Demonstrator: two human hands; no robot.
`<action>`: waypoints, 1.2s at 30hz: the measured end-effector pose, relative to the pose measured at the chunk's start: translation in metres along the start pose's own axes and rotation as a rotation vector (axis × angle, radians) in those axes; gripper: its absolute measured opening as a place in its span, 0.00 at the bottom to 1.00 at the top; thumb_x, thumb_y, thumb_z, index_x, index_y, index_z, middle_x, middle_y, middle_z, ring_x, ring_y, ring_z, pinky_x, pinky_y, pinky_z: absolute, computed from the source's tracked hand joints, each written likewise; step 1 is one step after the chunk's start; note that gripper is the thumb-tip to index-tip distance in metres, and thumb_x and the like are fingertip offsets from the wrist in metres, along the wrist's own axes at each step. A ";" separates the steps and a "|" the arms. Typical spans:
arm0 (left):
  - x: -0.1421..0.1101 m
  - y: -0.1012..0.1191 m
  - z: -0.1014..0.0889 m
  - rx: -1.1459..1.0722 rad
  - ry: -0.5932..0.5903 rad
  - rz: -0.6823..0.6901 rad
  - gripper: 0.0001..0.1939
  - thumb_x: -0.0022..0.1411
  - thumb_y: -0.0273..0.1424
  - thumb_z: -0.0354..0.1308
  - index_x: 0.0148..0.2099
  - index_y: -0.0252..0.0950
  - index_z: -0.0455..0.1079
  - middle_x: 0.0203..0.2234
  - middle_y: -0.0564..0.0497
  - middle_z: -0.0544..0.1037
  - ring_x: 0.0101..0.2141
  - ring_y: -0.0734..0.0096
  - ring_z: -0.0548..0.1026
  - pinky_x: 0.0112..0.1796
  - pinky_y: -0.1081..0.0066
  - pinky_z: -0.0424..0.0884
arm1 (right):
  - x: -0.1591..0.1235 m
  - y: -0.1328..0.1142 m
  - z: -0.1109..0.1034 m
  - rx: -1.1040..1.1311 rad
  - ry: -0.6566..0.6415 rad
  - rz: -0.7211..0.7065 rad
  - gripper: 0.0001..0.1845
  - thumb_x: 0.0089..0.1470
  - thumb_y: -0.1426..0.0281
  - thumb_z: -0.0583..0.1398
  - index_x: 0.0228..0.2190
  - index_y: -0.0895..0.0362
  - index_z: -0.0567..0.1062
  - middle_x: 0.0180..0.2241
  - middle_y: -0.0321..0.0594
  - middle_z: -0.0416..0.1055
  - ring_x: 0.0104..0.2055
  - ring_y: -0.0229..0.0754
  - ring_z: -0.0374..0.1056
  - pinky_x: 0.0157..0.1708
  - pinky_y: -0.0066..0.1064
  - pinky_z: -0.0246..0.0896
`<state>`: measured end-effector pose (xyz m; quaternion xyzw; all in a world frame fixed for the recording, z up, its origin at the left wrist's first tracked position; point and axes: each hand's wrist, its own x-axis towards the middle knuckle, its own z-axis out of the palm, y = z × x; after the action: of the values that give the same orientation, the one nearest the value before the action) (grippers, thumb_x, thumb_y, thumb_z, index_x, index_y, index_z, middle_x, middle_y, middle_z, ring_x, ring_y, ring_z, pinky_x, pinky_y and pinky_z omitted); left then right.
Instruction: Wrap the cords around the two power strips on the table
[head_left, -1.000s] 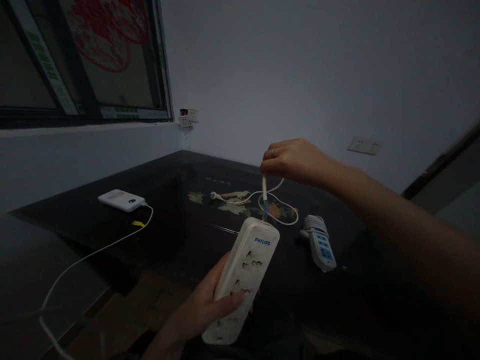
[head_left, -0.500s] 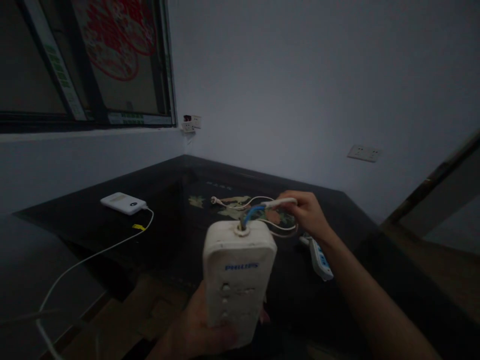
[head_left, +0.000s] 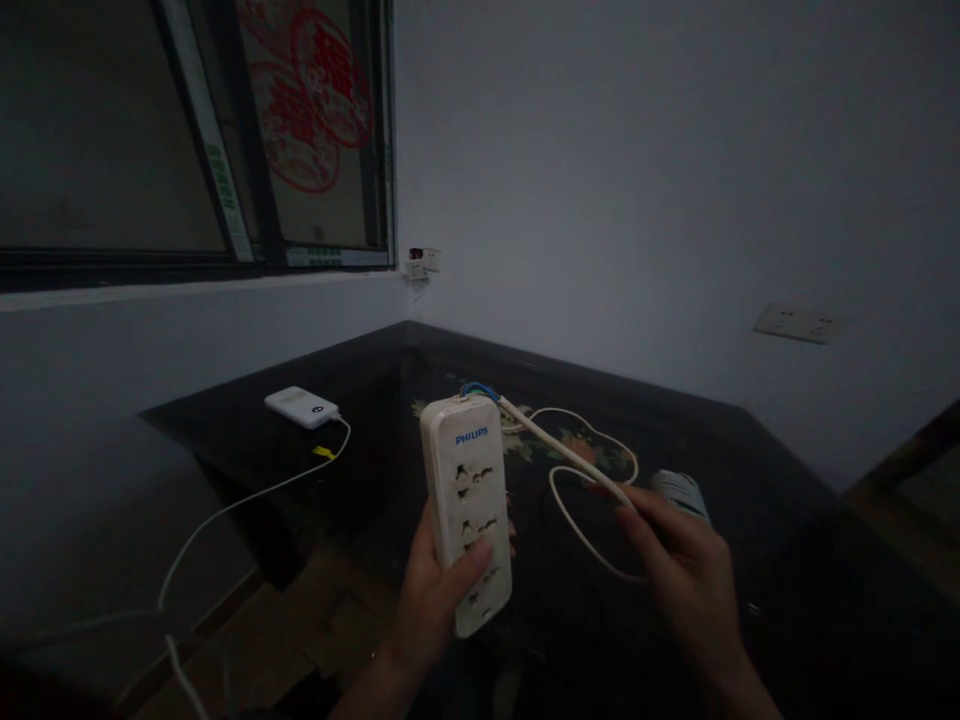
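Note:
A white power strip (head_left: 471,510) marked PHILIPS is held nearly upright over the table, sockets facing me. My left hand (head_left: 442,590) is wrapped round its lower half, thumb across the front. From its top end come bare blue and green inner wires (head_left: 480,388), which bend to the right into the white sheathed cord (head_left: 555,440). My right hand (head_left: 679,560) pinches that cord between thumb and fingers, to the right of the strip. The rest of the cord loops over the table and partly passes behind my right hand.
A white power bank (head_left: 300,407) with a white cable (head_left: 247,495) lies at the table's left. Behind my right hand a second power strip (head_left: 681,492) is mostly hidden. The dark table (head_left: 360,375) meets a wall with an outlet (head_left: 799,324).
My right hand has moved down and to the right with the cord, bending the wires sideways. The strip tipped towards me, then came back upright. The view has swung left.

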<state>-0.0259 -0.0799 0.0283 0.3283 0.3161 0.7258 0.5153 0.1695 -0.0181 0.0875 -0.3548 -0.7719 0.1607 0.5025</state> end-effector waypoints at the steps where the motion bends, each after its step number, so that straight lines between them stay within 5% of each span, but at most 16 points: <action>1: 0.000 -0.001 -0.001 0.023 0.031 0.008 0.26 0.50 0.36 0.67 0.49 0.36 0.64 0.37 0.45 0.77 0.33 0.64 0.76 0.35 0.66 0.73 | -0.002 0.000 0.001 -0.005 0.010 0.011 0.10 0.56 0.65 0.58 0.36 0.49 0.81 0.35 0.35 0.80 0.36 0.42 0.76 0.35 0.27 0.70; 4: -0.003 -0.001 -0.006 0.010 -0.026 -0.010 0.25 0.49 0.36 0.68 0.49 0.36 0.65 0.36 0.46 0.77 0.33 0.64 0.76 0.35 0.67 0.73 | -0.003 0.005 0.003 -0.012 0.044 0.079 0.12 0.56 0.63 0.58 0.37 0.51 0.81 0.34 0.36 0.79 0.35 0.42 0.75 0.32 0.26 0.69; 10: -0.007 0.003 -0.012 -0.262 -0.582 -0.186 0.23 0.49 0.39 0.66 0.44 0.30 0.71 0.32 0.44 0.75 0.27 0.70 0.75 0.26 0.74 0.72 | 0.007 0.018 0.004 -0.022 -0.067 0.180 0.18 0.56 0.58 0.56 0.35 0.55 0.81 0.20 0.36 0.73 0.22 0.39 0.68 0.20 0.26 0.62; 16: -0.004 0.005 -0.008 -0.434 -0.680 -0.184 0.21 0.53 0.38 0.61 0.44 0.27 0.71 0.27 0.46 0.73 0.23 0.76 0.73 0.24 0.78 0.71 | -0.001 0.008 0.009 0.002 -0.302 0.162 0.18 0.60 0.61 0.53 0.40 0.54 0.79 0.35 0.40 0.79 0.37 0.45 0.74 0.34 0.31 0.69; 19: -0.002 0.005 -0.009 -0.371 -0.627 -0.164 0.21 0.53 0.38 0.61 0.45 0.28 0.71 0.29 0.45 0.74 0.26 0.73 0.73 0.26 0.76 0.71 | -0.010 0.002 0.011 -0.015 -0.380 0.124 0.17 0.61 0.63 0.52 0.42 0.54 0.78 0.41 0.42 0.78 0.43 0.47 0.74 0.39 0.32 0.70; 22: -0.002 0.007 -0.010 -0.214 -0.429 -0.148 0.21 0.52 0.35 0.64 0.47 0.33 0.68 0.34 0.44 0.76 0.30 0.68 0.75 0.29 0.71 0.73 | -0.019 0.001 0.010 -0.096 -0.390 0.049 0.17 0.61 0.65 0.51 0.44 0.55 0.77 0.42 0.43 0.78 0.44 0.45 0.74 0.39 0.31 0.70; 27: -0.001 0.012 -0.004 -0.037 -0.162 -0.167 0.26 0.51 0.34 0.65 0.51 0.36 0.64 0.38 0.43 0.76 0.32 0.63 0.76 0.30 0.68 0.74 | -0.027 0.000 0.005 -0.311 -0.338 -0.147 0.16 0.62 0.68 0.51 0.42 0.58 0.76 0.37 0.45 0.79 0.33 0.42 0.77 0.29 0.27 0.70; 36: 0.006 0.014 -0.006 0.185 0.011 -0.184 0.31 0.51 0.35 0.66 0.56 0.36 0.61 0.35 0.46 0.78 0.31 0.63 0.77 0.31 0.68 0.73 | -0.017 -0.022 0.011 -0.542 -0.268 -0.502 0.16 0.63 0.71 0.49 0.34 0.60 0.76 0.21 0.38 0.74 0.20 0.37 0.69 0.21 0.28 0.58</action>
<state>-0.0404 -0.0790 0.0369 0.3400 0.4131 0.6451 0.5455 0.1553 -0.0437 0.0844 -0.2508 -0.9079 -0.1320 0.3089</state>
